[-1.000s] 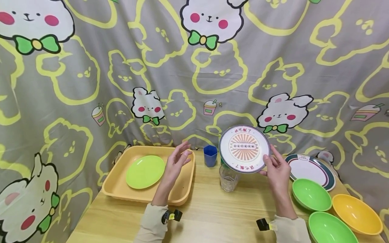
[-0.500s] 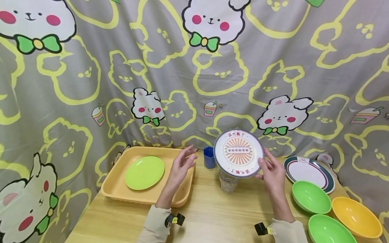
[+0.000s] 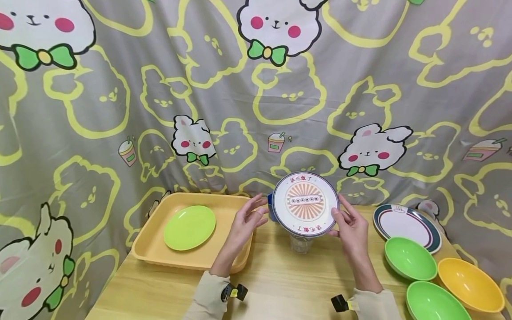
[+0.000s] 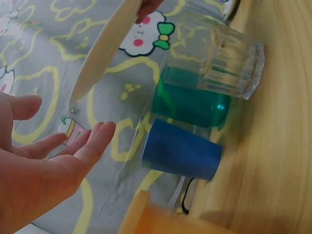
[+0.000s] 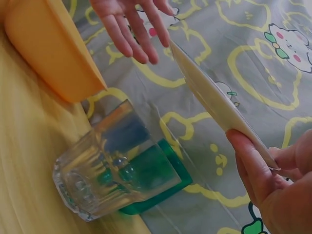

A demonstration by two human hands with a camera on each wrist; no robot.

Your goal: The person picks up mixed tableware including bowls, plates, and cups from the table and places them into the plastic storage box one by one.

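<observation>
A white plate [image 3: 306, 203] with a dark rim, an orange sunburst and red characters is held up over the table, tilted toward the head camera. My right hand [image 3: 352, 226] pinches its right edge, thumb on the face and fingers behind. My left hand [image 3: 247, 220] is near the plate's left edge, fingers extended and holding nothing; in the left wrist view a gap shows between its fingertips and the plate [image 4: 105, 53]. Below the plate stand a clear glass [image 5: 112, 165], a green cup [image 4: 190, 100] and a blue cup [image 4: 180, 150], partly hidden in the head view.
At left is a yellow-orange tray [image 3: 152, 253] with a lime green plate [image 3: 190, 227] inside. To the right lie a white plate with a dark green rim [image 3: 406, 224], two green bowls [image 3: 411, 258] and an orange bowl [image 3: 470, 284]. A patterned curtain [image 3: 240, 98] hangs behind the table.
The right hand has carried the plate left and slightly down, now covering more of the glass and blue cup. My left hand has shifted right, toward the plate.
</observation>
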